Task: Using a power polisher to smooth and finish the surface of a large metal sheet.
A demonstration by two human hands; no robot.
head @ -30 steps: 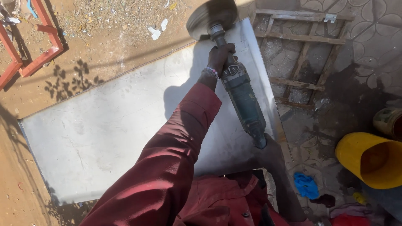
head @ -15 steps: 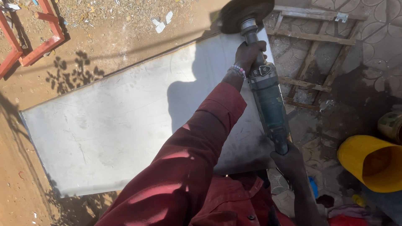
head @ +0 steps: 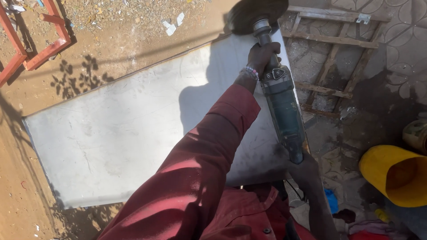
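Left arm outstretched, left hand [head: 262,55] clenched; right hand [head: 304,166] gripping near the body.

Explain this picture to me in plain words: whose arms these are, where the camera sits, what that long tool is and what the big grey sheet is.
The camera is worn on the person's head and looks down, so the arms are the wearer's own. There is no robot here. The left hand, in a red sleeve with a bead bracelet at the wrist, grips the front of an angle grinder, a long power tool. Its round disc sits at the far corner of a large metal sheet lying flat on sandy ground. The right hand holds the tool's rear end. Nearby are a yellow bucket, a wooden frame and a red metal frame.
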